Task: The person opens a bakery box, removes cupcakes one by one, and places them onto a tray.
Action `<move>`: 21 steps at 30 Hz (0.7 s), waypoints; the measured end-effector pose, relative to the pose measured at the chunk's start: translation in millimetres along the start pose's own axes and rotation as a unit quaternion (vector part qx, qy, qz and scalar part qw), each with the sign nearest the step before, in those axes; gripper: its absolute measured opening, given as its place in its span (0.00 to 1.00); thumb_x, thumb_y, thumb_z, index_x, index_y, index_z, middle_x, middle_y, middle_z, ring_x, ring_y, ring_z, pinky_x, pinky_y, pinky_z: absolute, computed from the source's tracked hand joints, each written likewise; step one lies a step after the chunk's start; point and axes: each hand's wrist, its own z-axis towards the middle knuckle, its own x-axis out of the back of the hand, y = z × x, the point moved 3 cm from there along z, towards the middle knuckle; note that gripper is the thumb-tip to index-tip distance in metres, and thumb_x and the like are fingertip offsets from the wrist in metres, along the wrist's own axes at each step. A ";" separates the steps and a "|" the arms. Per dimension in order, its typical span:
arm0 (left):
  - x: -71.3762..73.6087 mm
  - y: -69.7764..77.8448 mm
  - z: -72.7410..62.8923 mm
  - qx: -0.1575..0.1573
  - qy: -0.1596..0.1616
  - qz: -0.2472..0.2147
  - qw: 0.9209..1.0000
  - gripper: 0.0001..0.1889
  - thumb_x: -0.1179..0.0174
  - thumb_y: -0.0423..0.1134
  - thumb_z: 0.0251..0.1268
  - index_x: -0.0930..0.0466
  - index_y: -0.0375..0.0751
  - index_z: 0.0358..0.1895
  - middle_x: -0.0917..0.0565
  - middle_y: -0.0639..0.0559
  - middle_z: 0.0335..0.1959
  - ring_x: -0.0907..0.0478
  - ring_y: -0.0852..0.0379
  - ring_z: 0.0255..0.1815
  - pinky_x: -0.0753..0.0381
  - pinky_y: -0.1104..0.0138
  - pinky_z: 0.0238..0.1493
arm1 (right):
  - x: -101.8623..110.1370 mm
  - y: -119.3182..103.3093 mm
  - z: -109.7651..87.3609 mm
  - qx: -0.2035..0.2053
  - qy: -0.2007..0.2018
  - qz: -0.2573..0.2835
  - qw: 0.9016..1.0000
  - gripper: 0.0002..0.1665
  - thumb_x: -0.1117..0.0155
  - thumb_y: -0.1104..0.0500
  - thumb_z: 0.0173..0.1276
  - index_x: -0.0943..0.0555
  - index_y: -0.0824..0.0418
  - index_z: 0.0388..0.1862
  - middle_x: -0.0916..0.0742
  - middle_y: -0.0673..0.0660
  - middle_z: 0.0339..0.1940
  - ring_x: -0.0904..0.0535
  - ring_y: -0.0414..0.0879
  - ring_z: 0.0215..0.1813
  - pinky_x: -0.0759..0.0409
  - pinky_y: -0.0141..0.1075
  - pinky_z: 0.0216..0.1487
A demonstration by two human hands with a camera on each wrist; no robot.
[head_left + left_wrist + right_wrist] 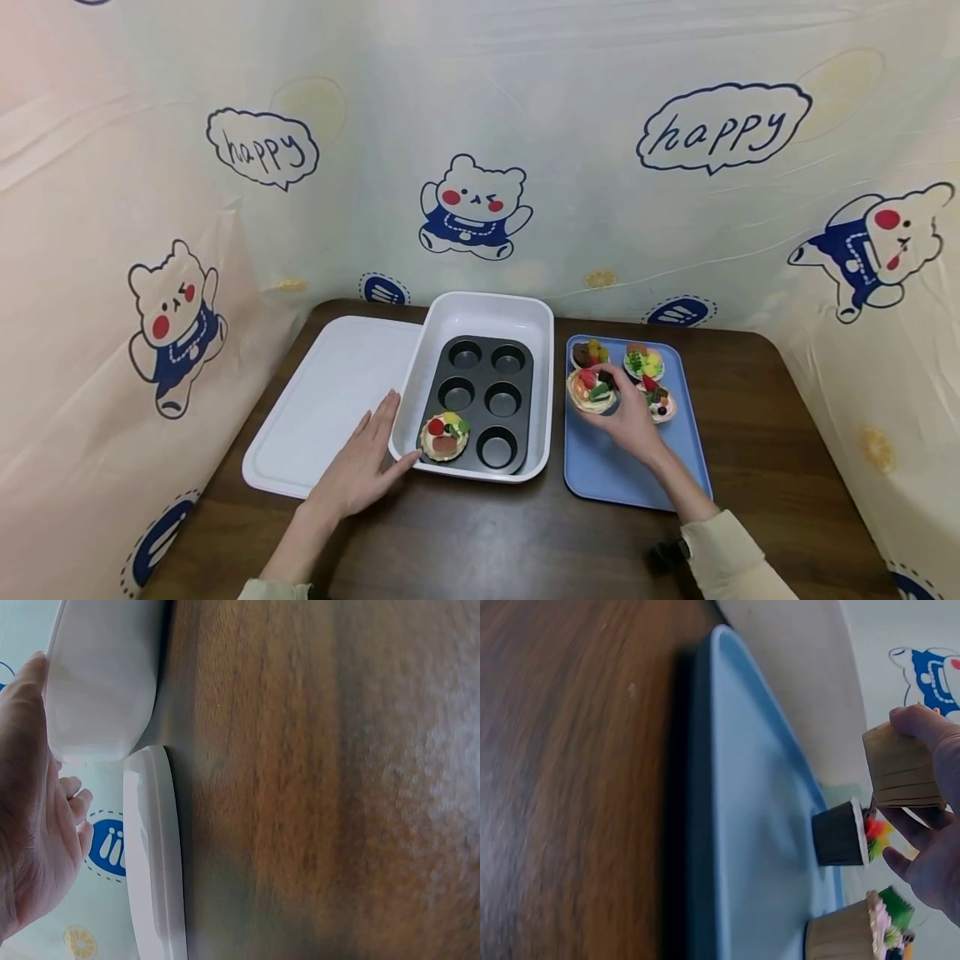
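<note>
My right hand (pixel 632 421) grips a fruit-topped cupcake (pixel 590 396) by its sides, above the left part of the blue tray (pixel 611 471). The right wrist view shows its tan cup (pixel 901 769) raised clear of the tray, between thumb and fingers. Three more cupcakes, one with a dark top (pixel 583 353), one with green and yellow pieces (pixel 643 362) and one with a pink rim (pixel 662 408), stand on that tray. With fingers extended, my left hand (pixel 360 467) rests at the front left corner of the white tub (pixel 491 315). Inside it lies a dark muffin tin (pixel 479 402), its front left cup holding a cupcake (pixel 445 437).
A flat white board (pixel 330 400) lies left of the tub, partly behind my left hand. Brown wooden table (pixel 465 533) runs along the front and right. A printed curtain (pixel 585 208) hangs close behind the table and at both sides.
</note>
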 end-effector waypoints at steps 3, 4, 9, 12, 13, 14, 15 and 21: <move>0.5 -0.1 0.1 0.003 -0.002 -0.001 1.000 0.58 0.41 0.71 0.73 0.58 0.43 0.92 0.49 0.43 0.94 0.46 0.40 0.93 0.43 0.39 0.91 | 0.5 9.7 0.0 0.020 -0.003 -0.011 1.000 0.43 0.14 0.64 0.60 0.25 0.66 0.72 0.13 0.70 0.65 0.15 0.66 0.66 0.18 0.66 0.69; 0.6 -0.1 0.0 0.003 -0.001 -0.001 1.000 0.58 0.41 0.71 0.73 0.58 0.43 0.92 0.49 0.43 0.94 0.45 0.40 0.93 0.43 0.39 0.91 | -0.1 13.8 0.1 0.027 0.000 -0.014 1.000 0.43 0.14 0.63 0.60 0.25 0.66 0.72 0.13 0.69 0.64 0.15 0.66 0.65 0.18 0.66 0.68; 0.6 0.3 -1.6 -0.004 0.009 0.003 1.000 0.57 0.41 0.70 0.74 0.56 0.41 0.92 0.47 0.41 0.93 0.43 0.39 0.92 0.41 0.39 0.90 | -4.8 32.3 3.4 0.090 0.036 -0.053 0.994 0.43 0.10 0.58 0.54 0.22 0.62 0.67 0.14 0.65 0.61 0.20 0.62 0.63 0.23 0.62 0.68; 0.6 0.9 -2.1 -0.011 0.016 0.006 1.000 0.56 0.41 0.69 0.75 0.56 0.40 0.92 0.46 0.40 0.93 0.42 0.38 0.92 0.40 0.39 0.90 | -4.3 33.8 7.4 0.138 0.068 -0.077 0.985 0.42 0.09 0.54 0.53 0.20 0.62 0.64 0.15 0.65 0.58 0.23 0.63 0.62 0.28 0.62 0.74; 0.7 1.1 -2.0 -0.011 0.016 0.006 1.000 0.56 0.41 0.68 0.75 0.56 0.40 0.92 0.46 0.40 0.93 0.42 0.38 0.92 0.40 0.39 0.90 | -3.2 31.1 8.3 0.150 0.076 -0.081 0.982 0.42 0.09 0.54 0.53 0.20 0.63 0.64 0.14 0.66 0.57 0.22 0.64 0.62 0.30 0.64 0.76; 0.8 1.2 -1.9 -0.012 0.017 0.006 1.000 0.56 0.41 0.68 0.75 0.55 0.40 0.92 0.47 0.40 0.93 0.43 0.39 0.92 0.40 0.39 0.90 | -2.0 27.7 9.1 0.157 0.081 -0.083 0.981 0.42 0.09 0.55 0.52 0.19 0.64 0.64 0.14 0.66 0.57 0.22 0.65 0.62 0.33 0.67 0.78; 0.8 1.4 -1.8 -0.012 0.017 0.006 1.000 0.56 0.41 0.68 0.75 0.55 0.40 0.92 0.47 0.41 0.93 0.43 0.39 0.92 0.40 0.39 0.90 | -1.2 24.2 9.7 0.162 0.082 -0.085 0.980 0.42 0.10 0.56 0.52 0.19 0.66 0.64 0.13 0.68 0.57 0.21 0.67 0.61 0.34 0.69 0.80; 1.1 1.6 -1.6 -0.015 0.015 0.009 1.000 0.56 0.41 0.68 0.75 0.56 0.40 0.92 0.47 0.40 0.93 0.43 0.39 0.92 0.40 0.39 0.90 | -2.3 11.3 8.9 0.140 0.045 -0.135 0.980 0.43 0.08 0.59 0.51 0.20 0.69 0.64 0.12 0.69 0.58 0.20 0.69 0.65 0.46 0.78 0.84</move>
